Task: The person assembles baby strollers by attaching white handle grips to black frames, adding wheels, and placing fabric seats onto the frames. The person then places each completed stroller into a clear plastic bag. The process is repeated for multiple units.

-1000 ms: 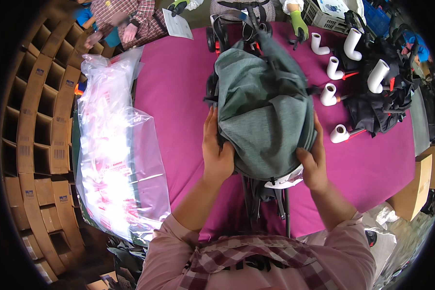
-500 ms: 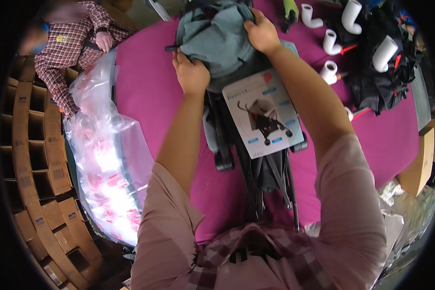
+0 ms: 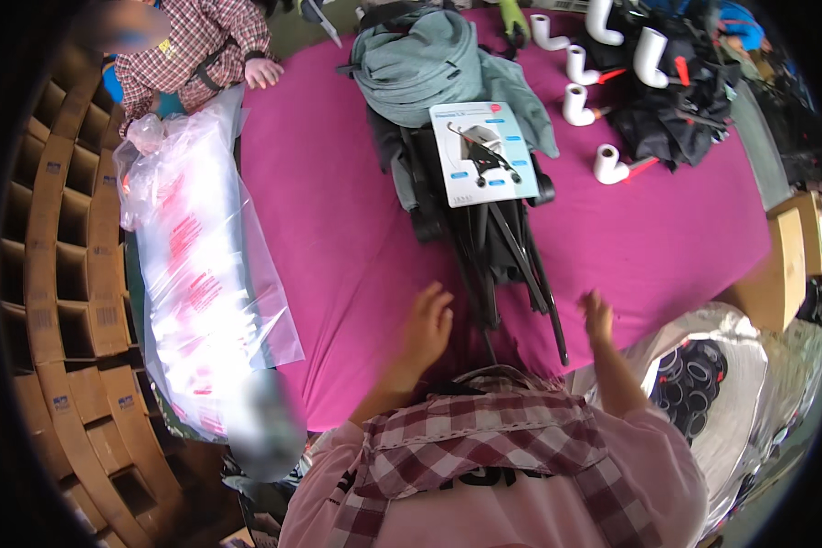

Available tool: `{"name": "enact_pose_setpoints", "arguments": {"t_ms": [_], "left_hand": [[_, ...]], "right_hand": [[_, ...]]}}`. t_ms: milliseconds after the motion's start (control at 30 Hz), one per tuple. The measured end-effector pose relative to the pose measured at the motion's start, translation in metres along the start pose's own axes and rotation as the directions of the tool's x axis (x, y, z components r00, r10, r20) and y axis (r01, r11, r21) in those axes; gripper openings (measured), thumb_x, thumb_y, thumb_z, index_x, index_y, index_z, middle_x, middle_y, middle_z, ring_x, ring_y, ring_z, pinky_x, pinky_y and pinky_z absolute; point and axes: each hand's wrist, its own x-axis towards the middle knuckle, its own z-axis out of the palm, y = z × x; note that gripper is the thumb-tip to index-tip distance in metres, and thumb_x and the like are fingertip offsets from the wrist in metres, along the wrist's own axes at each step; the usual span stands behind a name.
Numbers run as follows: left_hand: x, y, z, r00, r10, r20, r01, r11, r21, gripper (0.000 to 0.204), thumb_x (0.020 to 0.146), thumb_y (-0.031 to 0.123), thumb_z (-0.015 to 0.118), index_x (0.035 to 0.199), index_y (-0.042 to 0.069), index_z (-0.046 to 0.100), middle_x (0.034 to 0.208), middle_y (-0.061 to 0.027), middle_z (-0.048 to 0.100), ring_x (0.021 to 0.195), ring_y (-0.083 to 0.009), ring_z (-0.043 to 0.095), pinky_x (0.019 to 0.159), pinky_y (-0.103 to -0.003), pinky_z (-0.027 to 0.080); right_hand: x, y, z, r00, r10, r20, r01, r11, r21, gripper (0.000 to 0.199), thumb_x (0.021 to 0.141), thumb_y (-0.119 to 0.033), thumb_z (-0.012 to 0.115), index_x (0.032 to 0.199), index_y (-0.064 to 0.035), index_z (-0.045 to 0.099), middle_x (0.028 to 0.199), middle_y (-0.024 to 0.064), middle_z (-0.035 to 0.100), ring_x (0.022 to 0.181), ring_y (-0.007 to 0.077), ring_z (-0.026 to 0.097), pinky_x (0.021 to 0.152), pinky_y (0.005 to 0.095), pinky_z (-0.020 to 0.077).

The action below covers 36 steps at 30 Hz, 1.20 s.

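Observation:
A folded stroller [image 3: 511, 265] lies lengthwise on the magenta-covered table [image 3: 338, 247], its black frame legs toward me. Grey-green fabric [image 3: 420, 68] is bunched at the far end. On top of the stroller rests a white printed card [image 3: 484, 155] with a stroller picture. My left hand [image 3: 426, 320] is held left of the frame legs, fingers spread and holding nothing. Right of the legs is my right hand [image 3: 598, 318], slightly blurred, also empty with its fingers extended. Neither hand appears to touch the stroller.
Clear plastic bags with red print [image 3: 192, 274] lie along the left. White elbow-shaped tubes [image 3: 575, 105] and black fabric [image 3: 658, 128] occupy the far right. A co-worker's hand [image 3: 263, 72] rests at the far left edge. Cardboard boxes [image 3: 41, 301] stand left; a sack of black rings [image 3: 690, 384] sits right.
Both hands have let go of the grey-green fabric and drawn back toward me. The co-worker's hand has moved onto the table edge, and the plastic bags lie flatter.

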Motion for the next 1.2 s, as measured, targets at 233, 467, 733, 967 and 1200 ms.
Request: {"name": "enact_pose_setpoints", "arguments": {"t_ms": [233, 467, 733, 967, 1200], "left_hand": [[-0.050, 0.063, 0.088, 0.726, 0.474, 0.499, -0.500, 0.861, -0.091, 0.023, 0.092, 0.022, 0.062, 0.110, 0.008, 0.066, 0.117, -0.0081, 0.066, 0.118, -0.0272, 0.059, 0.108, -0.047, 0.037], [-0.089, 0.052, 0.120, 0.621, 0.387, 0.682, -0.664, 0.722, 0.195, 0.027, 0.088, 0.034, 0.063, 0.079, 0.010, 0.072, 0.075, -0.0101, 0.071, 0.082, -0.0267, 0.068, 0.088, -0.042, 0.043], [-0.097, 0.080, 0.130, 0.702, 0.208, 0.681, -0.567, 0.742, 0.358, 0.021, 0.086, 0.030, 0.066, 0.079, 0.011, 0.069, 0.075, -0.0116, 0.071, 0.081, -0.0288, 0.068, 0.089, -0.044, 0.042], [-0.124, 0.196, 0.183, 0.863, -0.120, 0.491, -0.011, 0.967, 0.255, 0.014, 0.093, 0.018, 0.061, 0.097, 0.006, 0.068, 0.074, -0.0168, 0.067, 0.068, -0.0356, 0.066, 0.063, -0.044, 0.050], [-0.125, 0.269, 0.252, 0.611, -0.020, 0.792, -0.201, 0.963, 0.179, 0.021, 0.091, 0.014, 0.061, 0.109, 0.003, 0.065, 0.091, -0.0184, 0.069, 0.085, -0.0347, 0.068, 0.073, -0.044, 0.052]], "right_hand": [[-0.201, -0.009, 0.006, 0.981, 0.053, 0.184, -0.109, 0.946, 0.305, 0.057, 0.102, -0.023, 0.057, 0.148, -0.0056, 0.029, 0.094, 0.0157, 0.073, 0.082, 0.0202, 0.071, 0.072, 0.0323, 0.0527], [-0.239, 0.045, -0.138, 0.938, 0.060, -0.341, 0.002, 0.984, 0.178, 0.031, 0.097, -0.016, 0.063, 0.124, -0.0014, 0.061, 0.097, 0.0142, 0.073, 0.090, 0.0208, 0.070, 0.084, 0.0316, 0.0532], [-0.220, 0.237, -0.274, 0.720, 0.116, -0.685, -0.261, 0.959, -0.111, 0.033, 0.088, -0.019, 0.064, 0.113, 0.0021, 0.067, 0.104, 0.0201, 0.072, 0.098, 0.0320, 0.070, 0.089, 0.0372, 0.0527], [-0.159, 0.388, -0.258, 0.762, 0.566, -0.314, -0.618, 0.781, -0.092, 0.049, 0.083, -0.036, 0.068, 0.117, -0.0008, 0.066, 0.111, 0.0226, 0.070, 0.108, 0.0366, 0.066, 0.096, 0.0422, 0.0510], [-0.097, 0.416, -0.231, 0.876, 0.481, -0.035, -0.475, 0.849, -0.234, 0.038, 0.086, -0.028, 0.067, 0.119, -0.0095, 0.061, 0.119, 0.0187, 0.063, 0.115, 0.0384, 0.059, 0.095, 0.0484, 0.0494]]}}
